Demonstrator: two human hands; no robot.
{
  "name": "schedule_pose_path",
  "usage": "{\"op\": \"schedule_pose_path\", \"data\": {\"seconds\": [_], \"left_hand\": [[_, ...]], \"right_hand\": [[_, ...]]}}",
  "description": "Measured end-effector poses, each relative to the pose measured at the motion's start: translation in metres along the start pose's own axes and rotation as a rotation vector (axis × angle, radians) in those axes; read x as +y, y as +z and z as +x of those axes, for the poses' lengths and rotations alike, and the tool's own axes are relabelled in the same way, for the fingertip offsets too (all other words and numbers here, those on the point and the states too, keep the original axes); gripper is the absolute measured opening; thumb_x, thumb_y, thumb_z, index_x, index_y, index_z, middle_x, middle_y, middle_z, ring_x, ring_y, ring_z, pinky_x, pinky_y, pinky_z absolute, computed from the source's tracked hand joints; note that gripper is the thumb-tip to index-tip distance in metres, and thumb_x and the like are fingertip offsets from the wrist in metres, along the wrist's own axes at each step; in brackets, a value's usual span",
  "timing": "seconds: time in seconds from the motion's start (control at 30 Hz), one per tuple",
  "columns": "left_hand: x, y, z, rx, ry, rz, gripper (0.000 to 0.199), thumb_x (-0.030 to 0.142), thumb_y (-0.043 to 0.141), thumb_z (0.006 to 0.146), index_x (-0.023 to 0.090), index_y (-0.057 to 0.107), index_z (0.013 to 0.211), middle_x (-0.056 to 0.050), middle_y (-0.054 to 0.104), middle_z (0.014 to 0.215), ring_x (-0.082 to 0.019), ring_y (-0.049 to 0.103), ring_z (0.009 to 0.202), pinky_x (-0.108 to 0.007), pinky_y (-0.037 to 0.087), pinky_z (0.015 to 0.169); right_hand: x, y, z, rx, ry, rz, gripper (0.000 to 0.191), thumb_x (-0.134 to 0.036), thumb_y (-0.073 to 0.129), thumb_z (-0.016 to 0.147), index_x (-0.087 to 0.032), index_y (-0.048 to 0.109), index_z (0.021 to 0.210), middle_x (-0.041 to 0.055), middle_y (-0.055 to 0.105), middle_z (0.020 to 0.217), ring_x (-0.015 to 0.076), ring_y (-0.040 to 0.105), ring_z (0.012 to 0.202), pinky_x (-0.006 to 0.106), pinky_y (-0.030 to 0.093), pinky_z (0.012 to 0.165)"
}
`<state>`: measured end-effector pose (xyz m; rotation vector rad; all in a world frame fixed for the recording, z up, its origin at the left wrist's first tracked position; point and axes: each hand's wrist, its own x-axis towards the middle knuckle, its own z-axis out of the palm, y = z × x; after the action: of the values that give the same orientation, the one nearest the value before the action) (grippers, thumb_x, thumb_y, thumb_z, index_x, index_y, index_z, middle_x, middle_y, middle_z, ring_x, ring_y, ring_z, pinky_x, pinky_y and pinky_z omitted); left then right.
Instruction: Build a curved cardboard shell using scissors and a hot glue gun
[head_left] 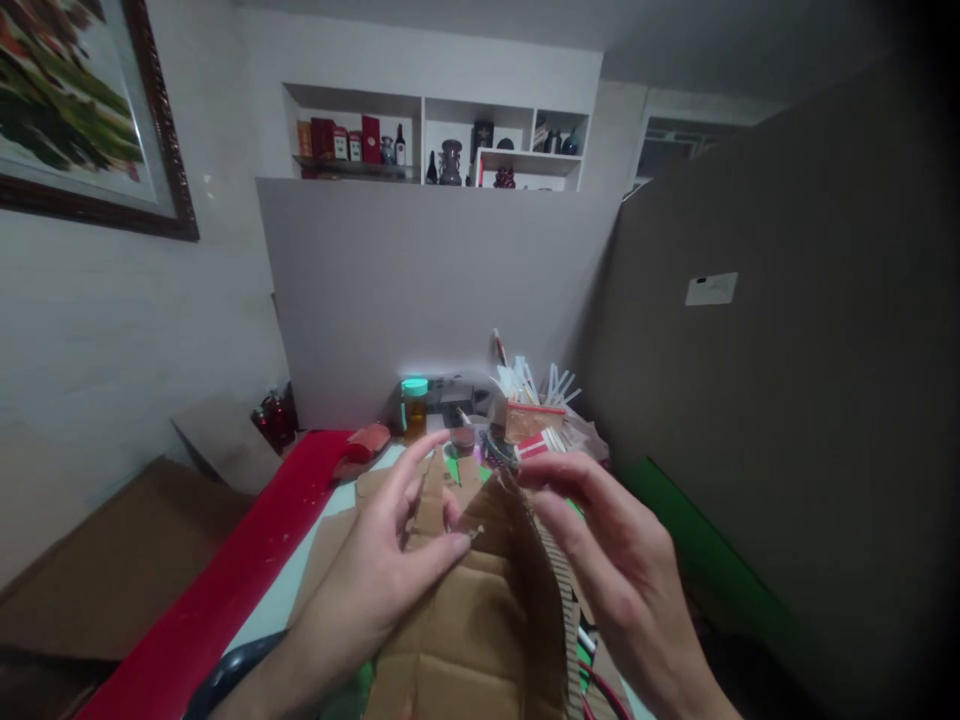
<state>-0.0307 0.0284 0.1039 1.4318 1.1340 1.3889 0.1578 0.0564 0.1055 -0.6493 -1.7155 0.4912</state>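
Observation:
A creased piece of brown corrugated cardboard (472,620) stands in the lower middle, its right side bent up with the ridged edge showing. My left hand (390,540) holds its left side, the thumb on the inner face near a small torn spot and the forefinger stretched out beyond the top. At the upper right corner of the cardboard is my right hand (615,550), its thumb and fingers curved and apart beside the edge. Whether the right fingertips touch the cardboard is hard to tell.
Behind the hands stand a jar with a turquoise lid (415,405) and a box (534,420) near white sticks. A red strip (247,560) runs along the left table edge. Grey panels (450,280) rise behind and at the right. Brown cardboard (127,550) lies far left.

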Motion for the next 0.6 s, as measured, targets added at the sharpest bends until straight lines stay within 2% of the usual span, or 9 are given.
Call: {"op": "schedule_pose_path", "data": {"seconds": [0.1,0.2,0.33,0.47,0.6], "left_hand": [[-0.001,0.002,-0.001,-0.005,0.019,0.034,0.067,0.013,0.07,0.076,0.031,0.049,0.136,0.003,0.065,0.087,-0.014,0.064,0.089,-0.023,0.05,0.087],[0.0,0.001,-0.003,-0.029,0.023,0.017,0.067,0.012,0.069,0.075,0.034,0.05,0.135,0.005,0.063,0.084,-0.014,0.062,0.085,-0.022,0.049,0.083],[-0.001,-0.002,-0.003,-0.09,-0.02,0.029,0.063,0.018,0.074,0.075,0.034,0.052,0.132,0.007,0.058,0.078,-0.012,0.058,0.077,-0.022,0.047,0.078],[-0.003,-0.001,-0.002,-0.123,0.013,0.052,0.029,0.022,0.072,0.079,0.025,0.066,0.107,0.004,0.057,0.08,-0.012,0.055,0.075,-0.023,0.044,0.072],[-0.002,0.001,-0.002,-0.139,0.053,0.045,0.005,0.017,0.067,0.081,0.02,0.066,0.084,0.002,0.06,0.079,-0.013,0.055,0.075,-0.023,0.042,0.068]], "right_hand": [[-0.007,0.01,-0.006,0.022,-0.144,-0.139,0.007,-0.022,0.064,0.094,-0.022,0.061,0.101,-0.0028,0.061,0.09,0.0111,0.057,0.08,0.021,0.046,0.07],[-0.006,0.017,-0.007,0.06,-0.194,-0.164,0.008,-0.016,0.064,0.093,-0.02,0.06,0.099,-0.0027,0.06,0.084,0.011,0.056,0.074,0.022,0.046,0.068],[-0.006,0.019,-0.01,0.029,-0.241,-0.171,0.012,-0.01,0.063,0.092,-0.019,0.06,0.099,-0.0022,0.061,0.084,0.0119,0.056,0.074,0.025,0.046,0.07],[-0.008,0.022,-0.014,0.019,-0.288,-0.074,0.019,-0.001,0.061,0.09,-0.018,0.062,0.1,0.0004,0.063,0.087,0.0132,0.058,0.077,0.029,0.046,0.073],[-0.009,0.025,-0.016,0.005,-0.375,-0.061,0.025,0.005,0.055,0.087,-0.017,0.061,0.097,0.0024,0.06,0.078,0.0153,0.054,0.068,0.032,0.042,0.065]]}}
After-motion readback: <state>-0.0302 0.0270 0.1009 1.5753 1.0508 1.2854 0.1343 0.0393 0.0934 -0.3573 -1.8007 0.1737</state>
